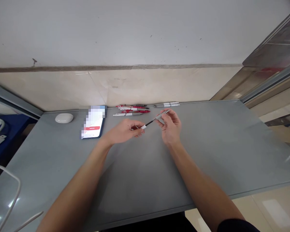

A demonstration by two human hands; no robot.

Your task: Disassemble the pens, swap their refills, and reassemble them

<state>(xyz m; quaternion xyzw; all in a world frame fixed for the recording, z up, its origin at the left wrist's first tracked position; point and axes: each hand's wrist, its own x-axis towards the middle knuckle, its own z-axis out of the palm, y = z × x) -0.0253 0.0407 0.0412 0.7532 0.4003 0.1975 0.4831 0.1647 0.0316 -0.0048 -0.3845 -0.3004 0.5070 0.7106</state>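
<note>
Above the middle of the grey table, my left hand [127,131] pinches a white pen barrel [143,127]. A dark, thin refill [149,123] shows between that barrel and a grey pen front part [161,115], whose tip points up and right. My right hand [170,125] grips this grey part between thumb and fingers. The two pen parts are apart, in one line, with the refill bridging them. Behind my hands lies a pile of red and white pens [131,110]. Further right, a few white and grey pens [167,104] lie by the wall.
The grey table [145,180] meets a tiled wall [159,85] at its back edge. A phone [93,124] with a lit screen lies left of my hands, beside a white rounded case [64,118]. A white cable [18,183] loops at the lower left.
</note>
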